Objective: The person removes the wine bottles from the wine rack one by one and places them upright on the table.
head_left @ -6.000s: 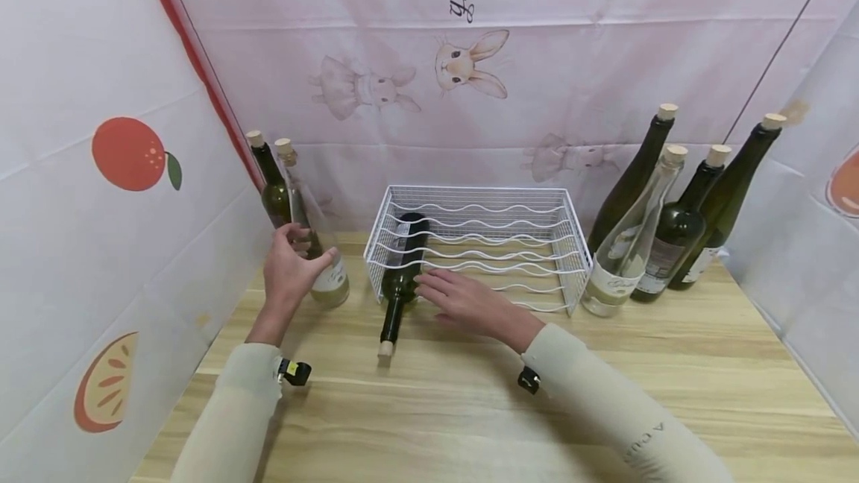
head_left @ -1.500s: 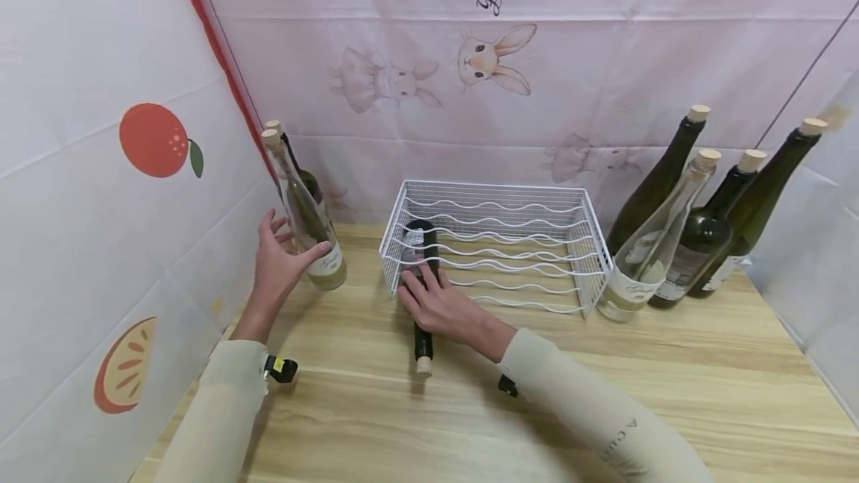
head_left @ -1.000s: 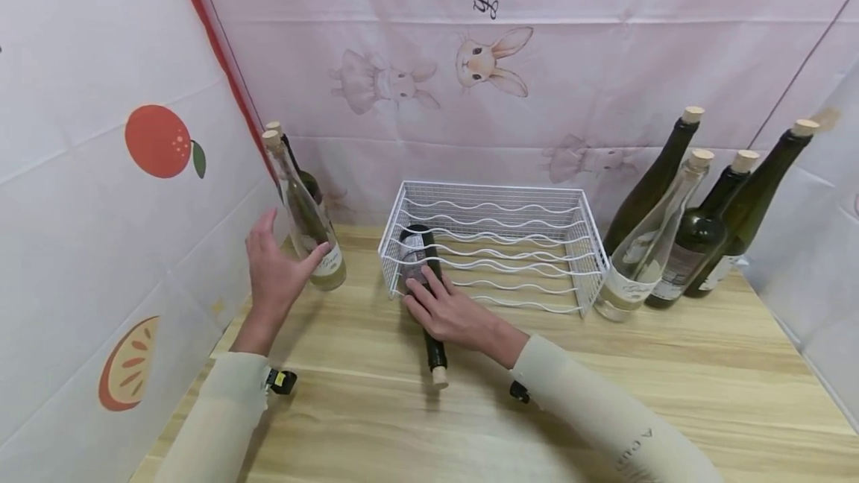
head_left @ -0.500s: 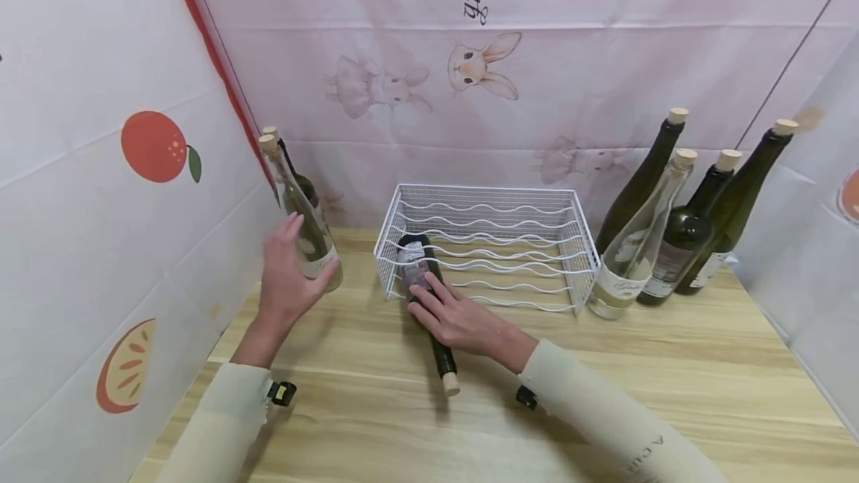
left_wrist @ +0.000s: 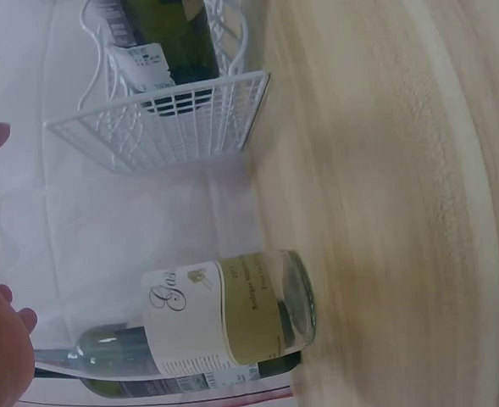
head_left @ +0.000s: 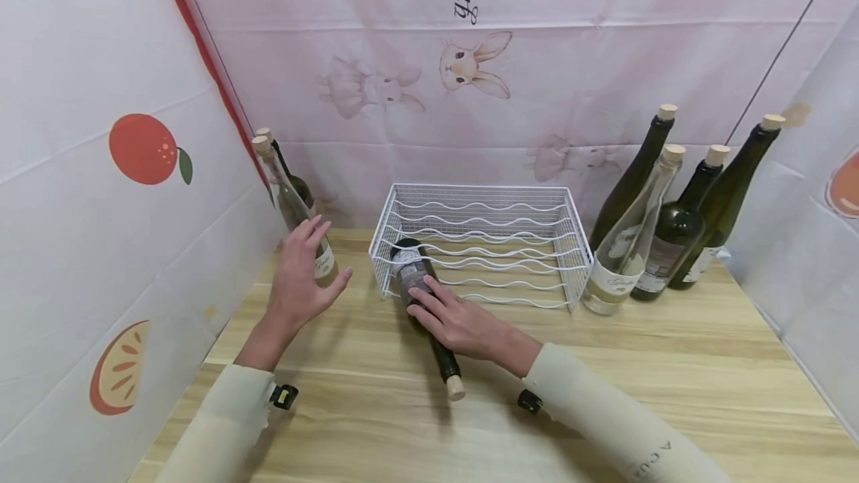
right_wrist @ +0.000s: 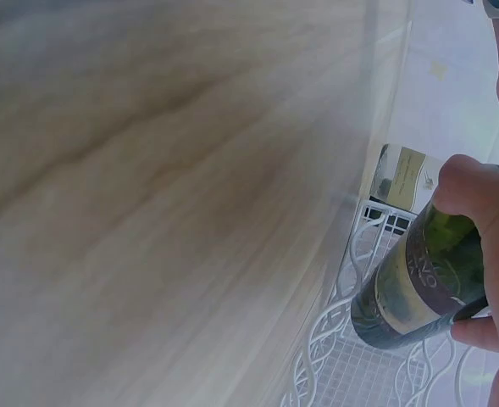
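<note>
A dark wine bottle (head_left: 411,274) with a cork lies slanted at the left end of the white wire rack (head_left: 579,274), its base inside and its neck sticking out toward the front. My right hand (head_left: 463,323) grips it around the shoulder; in the right wrist view the thumb and fingers wrap the wine bottle (right_wrist: 410,280). My left hand (head_left: 302,278) is held up with fingers and thumb spread, holding nothing. It partly covers a clear corked bottle (head_left: 325,263) standing at the left. In the left wrist view the clear bottle (left_wrist: 190,318) stands apart from the thumb.
Behind the clear bottle stands a dark green bottle (head_left: 300,188) in the left corner. Right of the rack, several corked bottles stand close together, among them a clear one (head_left: 614,278) and a tall green one (head_left: 728,207). A pink printed curtain (head_left: 376,6) hangs behind the rack.
My right hand has taken hold of the wine bottle; it has slid forward and its neck has swung right. My left hand has come off the clear bottle, which now stands before the dark green one.
</note>
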`<act>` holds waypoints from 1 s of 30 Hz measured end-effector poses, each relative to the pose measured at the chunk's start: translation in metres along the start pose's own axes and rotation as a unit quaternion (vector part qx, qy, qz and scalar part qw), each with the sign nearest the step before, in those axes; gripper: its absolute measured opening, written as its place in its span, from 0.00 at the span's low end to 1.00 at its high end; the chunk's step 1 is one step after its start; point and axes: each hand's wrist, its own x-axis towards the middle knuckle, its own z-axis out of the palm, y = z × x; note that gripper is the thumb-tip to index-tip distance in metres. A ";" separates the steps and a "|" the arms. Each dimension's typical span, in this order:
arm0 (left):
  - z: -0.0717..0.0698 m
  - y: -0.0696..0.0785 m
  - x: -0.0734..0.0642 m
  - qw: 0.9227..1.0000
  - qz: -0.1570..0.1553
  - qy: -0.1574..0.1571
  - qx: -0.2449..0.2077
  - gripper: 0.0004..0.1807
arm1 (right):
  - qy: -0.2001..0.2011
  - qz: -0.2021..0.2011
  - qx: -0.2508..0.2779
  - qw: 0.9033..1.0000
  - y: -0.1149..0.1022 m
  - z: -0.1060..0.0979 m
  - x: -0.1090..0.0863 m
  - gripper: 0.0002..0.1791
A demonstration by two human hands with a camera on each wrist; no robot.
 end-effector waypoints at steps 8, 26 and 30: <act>0.009 0.004 -0.005 0.999 0.016 -0.043 -0.018 0.47 | 0.017 0.028 0.053 0.998 0.003 -0.005 -0.008 0.24; 0.026 0.031 -0.003 0.985 0.065 -0.140 -0.070 0.52 | 0.052 0.121 0.259 0.957 0.009 -0.023 -0.021 0.45; 0.031 0.035 -0.001 0.983 0.071 -0.158 -0.062 0.54 | 0.054 0.141 0.285 0.947 0.010 -0.027 -0.023 0.46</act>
